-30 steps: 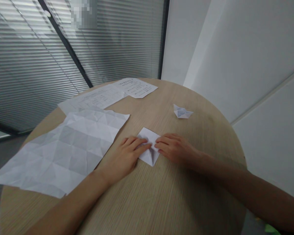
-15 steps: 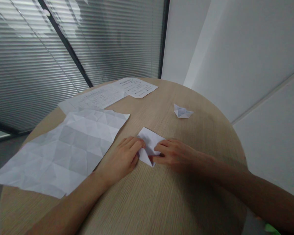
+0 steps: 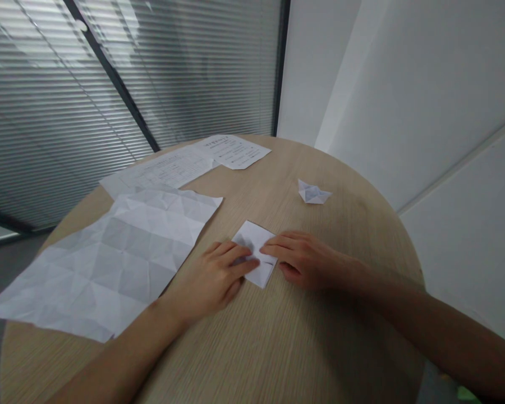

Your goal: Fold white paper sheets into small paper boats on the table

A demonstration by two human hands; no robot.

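A small white sheet of paper point(image 3: 252, 234), folded into a compact squarish shape, lies on the wooden table before me. On its left side rests my left hand point(image 3: 219, 275), its fingers and thumb pressing the sheet against the table and holding it. From the right, my right hand point(image 3: 301, 255) has its fingertips drawn together on the paper's right corner and upper face. A short crease or slit shows between the two hands. My fingers cover part of both side edges.
Beyond my right hand stands a small folded paper boat point(image 3: 314, 193). A large creased white sheet point(image 3: 130, 252) spreads over the left of the round table point(image 3: 252, 359), overhanging its edge. Printed sheets point(image 3: 235, 150) lie at the back, near window blinds point(image 3: 219, 73). A white wall point(image 3: 425, 101) borders the right.
The raised flap on the folded paper now lies flat. My left fingers and thumb have stretched further over the sheet, and my right fingers have come from the lower edge up onto its face.
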